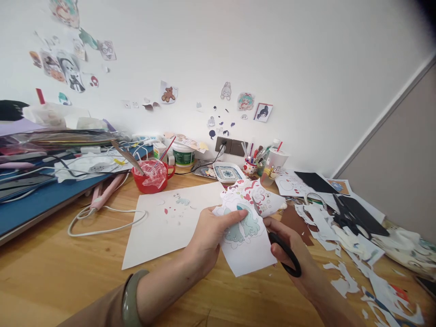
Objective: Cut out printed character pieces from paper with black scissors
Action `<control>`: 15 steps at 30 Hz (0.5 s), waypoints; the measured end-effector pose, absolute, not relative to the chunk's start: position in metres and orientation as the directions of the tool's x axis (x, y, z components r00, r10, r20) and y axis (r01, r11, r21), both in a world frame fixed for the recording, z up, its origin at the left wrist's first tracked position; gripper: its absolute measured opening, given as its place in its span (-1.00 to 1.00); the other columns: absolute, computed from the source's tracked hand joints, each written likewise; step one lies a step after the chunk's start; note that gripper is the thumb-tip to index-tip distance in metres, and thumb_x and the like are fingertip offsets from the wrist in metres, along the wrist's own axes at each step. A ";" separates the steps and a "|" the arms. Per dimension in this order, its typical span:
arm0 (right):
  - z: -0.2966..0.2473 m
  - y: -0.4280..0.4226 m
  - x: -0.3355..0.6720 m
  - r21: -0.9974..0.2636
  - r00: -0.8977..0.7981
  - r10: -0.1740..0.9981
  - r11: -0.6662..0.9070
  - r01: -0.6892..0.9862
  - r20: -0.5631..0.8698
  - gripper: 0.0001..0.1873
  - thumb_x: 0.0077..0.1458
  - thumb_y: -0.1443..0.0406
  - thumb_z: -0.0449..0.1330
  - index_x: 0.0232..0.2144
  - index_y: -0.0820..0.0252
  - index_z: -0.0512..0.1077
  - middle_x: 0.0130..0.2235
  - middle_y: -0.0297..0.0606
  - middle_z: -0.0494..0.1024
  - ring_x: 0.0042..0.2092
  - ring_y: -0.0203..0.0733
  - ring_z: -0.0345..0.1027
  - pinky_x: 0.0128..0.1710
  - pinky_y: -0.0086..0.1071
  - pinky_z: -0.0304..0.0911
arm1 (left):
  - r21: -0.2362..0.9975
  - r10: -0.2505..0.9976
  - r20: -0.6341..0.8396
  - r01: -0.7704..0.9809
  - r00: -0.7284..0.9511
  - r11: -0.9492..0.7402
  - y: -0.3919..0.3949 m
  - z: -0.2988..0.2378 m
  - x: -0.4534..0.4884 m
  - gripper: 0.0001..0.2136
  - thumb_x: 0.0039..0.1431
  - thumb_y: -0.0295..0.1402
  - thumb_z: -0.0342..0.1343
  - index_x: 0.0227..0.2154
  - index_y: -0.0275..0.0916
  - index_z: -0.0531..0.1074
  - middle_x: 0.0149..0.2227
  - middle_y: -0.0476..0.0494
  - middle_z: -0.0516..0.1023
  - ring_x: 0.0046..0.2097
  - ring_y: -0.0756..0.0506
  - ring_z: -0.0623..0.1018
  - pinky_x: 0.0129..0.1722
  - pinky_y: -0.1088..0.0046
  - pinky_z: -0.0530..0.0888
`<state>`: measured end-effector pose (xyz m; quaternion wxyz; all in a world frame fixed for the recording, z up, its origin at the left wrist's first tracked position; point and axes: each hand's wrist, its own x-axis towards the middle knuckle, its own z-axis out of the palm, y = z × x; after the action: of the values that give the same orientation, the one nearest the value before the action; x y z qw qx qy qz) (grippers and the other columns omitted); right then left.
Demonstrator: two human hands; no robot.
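My left hand (214, 229) pinches a sheet of paper (250, 256) with a pale green-blue drawing outlined on it, thumb lying on top. In my right hand (289, 240) are black-handled scissors (289, 256), fingers through the loops. The blades reach up to the paper's right edge, partly hidden by it. Behind the held sheet shows paper with red patterns (260, 193); whether it is a separate piece I cannot tell. A large white sheet (160, 240) lies left of my hands, with several small coloured cutouts on it.
Paper scraps (344, 281) and a second pair of black scissors (350, 218) lie at right. Along the back stand a red mug (150, 179), a square patterned dish (229, 172), a pen cup (250, 167) and a plastic drink cup (273, 165). A white cable (102, 234) loops at left.
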<state>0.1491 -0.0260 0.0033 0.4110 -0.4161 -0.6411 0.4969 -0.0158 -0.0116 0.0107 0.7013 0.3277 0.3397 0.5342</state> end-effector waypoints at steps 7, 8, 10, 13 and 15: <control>0.002 -0.024 0.151 -0.977 -0.335 0.935 0.168 0.132 0.116 -0.51 -0.22 -0.10 0.19 -0.31 0.08 0.36 -0.49 -0.29 0.45 -0.54 -0.18 0.24 -0.53 -0.34 0.19 | 0.814 0.971 -0.124 -0.539 0.206 0.219 -0.011 0.008 -0.014 -0.74 -0.21 -0.35 0.27 -0.39 -0.37 0.48 -0.39 -0.20 0.57 -0.40 -0.08 0.52 -0.42 0.49 0.41; 0.002 -0.024 0.151 -0.978 -0.339 0.934 0.164 0.128 0.112 -0.51 -0.21 -0.10 0.19 -0.29 0.06 0.36 -0.49 -0.29 0.45 -0.55 -0.18 0.23 -0.52 -0.34 0.19 | 0.815 0.970 -0.125 -0.536 0.208 0.221 -0.010 0.008 -0.014 -0.74 -0.22 -0.34 0.27 -0.40 -0.37 0.48 -0.40 -0.19 0.57 -0.40 -0.08 0.51 -0.42 0.50 0.40; 0.002 -0.025 0.150 -0.982 -0.349 0.931 0.152 0.111 0.104 -0.53 -0.18 -0.09 0.17 -0.27 0.03 0.36 -0.48 -0.29 0.44 -0.56 -0.19 0.20 -0.56 -0.36 0.15 | 0.814 0.967 -0.126 -0.534 0.222 0.228 -0.010 0.007 -0.014 -0.74 -0.21 -0.34 0.27 -0.40 -0.37 0.48 -0.42 -0.18 0.56 -0.41 -0.07 0.51 -0.42 0.52 0.39; 0.001 -0.026 0.149 -0.989 -0.352 0.930 0.133 0.062 0.103 -0.55 -0.17 -0.06 0.18 -0.27 0.05 0.37 -0.49 -0.31 0.38 -0.57 -0.23 0.13 -0.64 -0.43 0.03 | 0.799 0.960 -0.133 -0.547 0.246 0.251 -0.009 0.007 -0.015 -0.74 -0.19 -0.35 0.26 -0.38 -0.38 0.47 -0.44 -0.17 0.56 -0.41 -0.06 0.51 -0.41 0.52 0.40; 0.001 -0.026 0.149 -0.993 -0.353 0.930 0.118 0.017 0.104 -0.56 -0.17 -0.05 0.19 -0.30 0.09 0.38 -0.50 -0.33 0.33 -0.56 -0.27 0.10 -0.65 -0.46 -0.02 | 0.780 0.950 -0.141 -0.560 0.278 0.279 -0.009 0.007 -0.015 -0.75 -0.16 -0.37 0.24 -0.37 -0.38 0.46 -0.44 -0.17 0.56 -0.42 -0.05 0.51 -0.40 0.51 0.40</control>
<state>0.1488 -0.0264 0.0011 0.4204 -0.3831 -0.6181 0.5426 -0.0147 -0.0092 0.0069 0.7360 0.3118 0.3131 0.5129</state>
